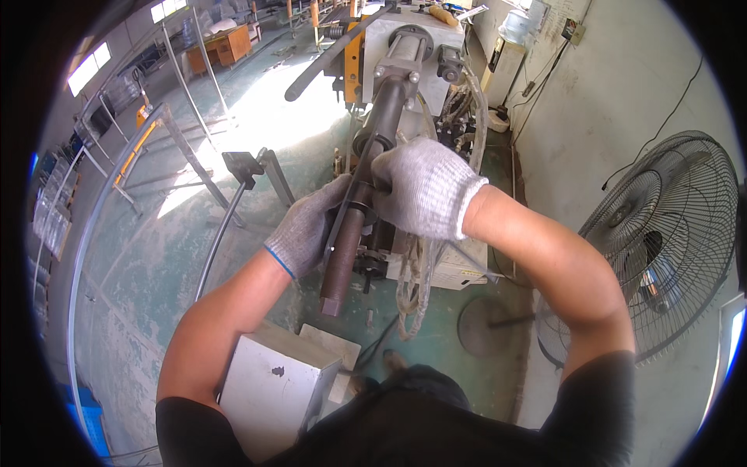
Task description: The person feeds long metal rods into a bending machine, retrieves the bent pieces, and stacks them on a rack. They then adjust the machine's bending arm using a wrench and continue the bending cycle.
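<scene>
A long dark metal shaft reaches toward me from the machine, tilted with its squared end lowest. A thin dark flat strip runs along its left side. My left hand, in a grey knit glove with a blue cuff edge, is closed around the shaft from the left; its fingertips are hidden behind it. From the right, my right hand, in a matching glove, presses curled fingers against the shaft a little higher up. A dark collar sits on the shaft just beyond both hands.
Behind the shaft stands the machine with hoses at its right. A long dark lever sticks out left. A large floor fan is close on my right by the wall. Metal rails and a grey box are on the left.
</scene>
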A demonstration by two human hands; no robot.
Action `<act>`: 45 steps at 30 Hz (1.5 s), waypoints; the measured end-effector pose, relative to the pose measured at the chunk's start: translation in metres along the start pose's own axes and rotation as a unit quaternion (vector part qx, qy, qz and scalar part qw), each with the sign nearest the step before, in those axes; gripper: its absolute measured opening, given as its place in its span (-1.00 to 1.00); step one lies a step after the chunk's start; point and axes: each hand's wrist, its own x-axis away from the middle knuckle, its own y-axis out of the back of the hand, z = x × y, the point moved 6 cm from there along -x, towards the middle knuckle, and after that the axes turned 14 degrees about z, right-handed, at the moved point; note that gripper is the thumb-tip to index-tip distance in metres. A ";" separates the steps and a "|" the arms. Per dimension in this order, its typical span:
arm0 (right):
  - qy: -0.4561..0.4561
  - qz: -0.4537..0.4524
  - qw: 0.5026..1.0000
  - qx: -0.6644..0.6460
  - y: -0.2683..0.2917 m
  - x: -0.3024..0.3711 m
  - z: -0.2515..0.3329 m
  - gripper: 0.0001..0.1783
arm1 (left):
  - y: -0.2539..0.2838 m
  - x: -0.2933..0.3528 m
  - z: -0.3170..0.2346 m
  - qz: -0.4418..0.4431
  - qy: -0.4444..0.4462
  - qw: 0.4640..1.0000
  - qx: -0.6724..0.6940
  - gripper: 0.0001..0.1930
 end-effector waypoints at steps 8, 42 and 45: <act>0.149 0.011 0.987 0.050 0.003 0.008 -0.007 -0.85 | -0.011 0.004 -0.005 -0.008 0.010 0.999 0.047 -0.50; 0.282 -0.110 0.918 0.255 -0.001 0.024 0.008 -0.88 | -0.004 0.001 0.003 -0.012 0.043 0.994 0.102 -0.51; 0.266 -0.109 0.938 0.196 0.000 0.026 -0.001 -0.85 | -0.003 0.001 -0.003 0.007 0.043 0.996 0.074 -0.49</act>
